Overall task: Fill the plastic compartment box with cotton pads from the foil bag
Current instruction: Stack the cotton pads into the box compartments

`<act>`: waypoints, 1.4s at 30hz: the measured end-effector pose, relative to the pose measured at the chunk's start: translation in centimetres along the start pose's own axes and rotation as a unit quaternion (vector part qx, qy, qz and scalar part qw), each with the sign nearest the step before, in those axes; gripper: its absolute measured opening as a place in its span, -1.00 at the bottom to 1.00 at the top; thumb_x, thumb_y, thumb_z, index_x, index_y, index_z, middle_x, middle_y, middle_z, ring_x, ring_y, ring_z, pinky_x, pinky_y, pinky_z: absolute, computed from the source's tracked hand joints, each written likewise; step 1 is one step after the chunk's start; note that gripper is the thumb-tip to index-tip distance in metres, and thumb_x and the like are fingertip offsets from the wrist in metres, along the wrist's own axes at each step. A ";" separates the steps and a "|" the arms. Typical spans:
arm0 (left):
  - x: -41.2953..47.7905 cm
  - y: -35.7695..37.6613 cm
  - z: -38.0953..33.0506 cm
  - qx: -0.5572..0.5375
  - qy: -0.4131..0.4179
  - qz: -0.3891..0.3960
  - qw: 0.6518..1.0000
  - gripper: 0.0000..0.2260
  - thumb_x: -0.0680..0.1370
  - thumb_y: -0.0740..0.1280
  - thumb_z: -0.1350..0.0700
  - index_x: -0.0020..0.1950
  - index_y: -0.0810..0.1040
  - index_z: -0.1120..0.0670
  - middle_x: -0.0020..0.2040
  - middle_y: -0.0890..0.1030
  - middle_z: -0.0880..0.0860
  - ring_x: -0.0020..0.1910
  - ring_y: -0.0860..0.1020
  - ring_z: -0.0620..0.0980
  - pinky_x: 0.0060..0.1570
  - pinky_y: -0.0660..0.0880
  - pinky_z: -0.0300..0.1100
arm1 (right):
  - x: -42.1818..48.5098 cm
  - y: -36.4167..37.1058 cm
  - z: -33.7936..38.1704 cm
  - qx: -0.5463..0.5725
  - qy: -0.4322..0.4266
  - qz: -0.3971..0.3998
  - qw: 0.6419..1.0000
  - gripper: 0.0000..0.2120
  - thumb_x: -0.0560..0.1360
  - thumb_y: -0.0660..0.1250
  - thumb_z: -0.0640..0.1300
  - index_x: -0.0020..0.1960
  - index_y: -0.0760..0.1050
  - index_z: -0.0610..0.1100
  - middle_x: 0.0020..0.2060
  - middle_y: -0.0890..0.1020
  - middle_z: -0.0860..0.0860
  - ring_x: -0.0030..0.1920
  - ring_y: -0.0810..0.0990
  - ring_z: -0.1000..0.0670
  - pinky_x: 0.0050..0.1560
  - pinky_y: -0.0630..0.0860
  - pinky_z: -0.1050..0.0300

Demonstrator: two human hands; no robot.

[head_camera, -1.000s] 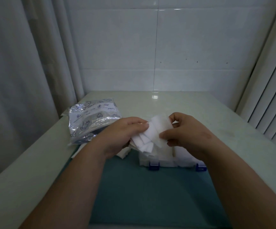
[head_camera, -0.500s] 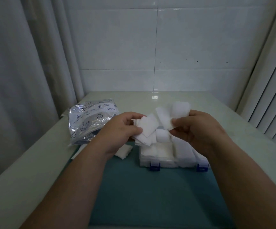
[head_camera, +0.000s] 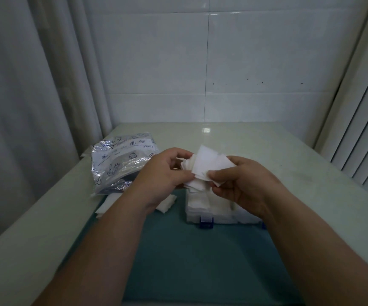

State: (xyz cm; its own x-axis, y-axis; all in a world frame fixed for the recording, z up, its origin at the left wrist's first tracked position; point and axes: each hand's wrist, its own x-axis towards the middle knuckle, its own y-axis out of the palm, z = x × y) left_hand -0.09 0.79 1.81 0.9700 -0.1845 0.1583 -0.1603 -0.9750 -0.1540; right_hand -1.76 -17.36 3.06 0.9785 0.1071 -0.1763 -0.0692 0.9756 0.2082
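Both hands grip a fanned stack of white square cotton pads (head_camera: 205, 166), left hand (head_camera: 165, 175) and right hand (head_camera: 242, 184), directly above the clear plastic compartment box (head_camera: 209, 208), seemingly already well filled.

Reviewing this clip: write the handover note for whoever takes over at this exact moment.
Left hand: grips a fanned stack of white square cotton pads over the clear plastic compartment box.
Right hand: pinches the front pads of that stack.
Silver printed foil bag lies at left; box sits on the teal mat, visible compartments holding pads.
To do: place held pads; one loose pad lies beside the box.
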 end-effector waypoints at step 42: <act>0.0 0.7 0.5 0.023 0.003 -0.046 0.999 -0.60 0.44 0.50 0.25 0.20 0.53 -0.06 -0.07 0.69 0.15 -0.07 0.68 0.11 -0.02 0.63 -0.05 | -0.6 -1.0 0.7 -0.282 -0.184 -0.080 0.938 -0.86 0.55 0.29 -0.20 -0.07 0.61 -0.06 -0.34 0.61 0.04 -0.36 0.50 0.09 -0.31 0.47 0.23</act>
State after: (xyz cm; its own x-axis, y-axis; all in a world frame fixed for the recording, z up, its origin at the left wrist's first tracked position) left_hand -0.14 0.15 1.19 0.9791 -0.0960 0.1790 -0.0628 -0.9811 -0.1830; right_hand -2.10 -18.49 3.67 0.9789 -0.0214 0.2032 0.0938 0.9306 -0.3539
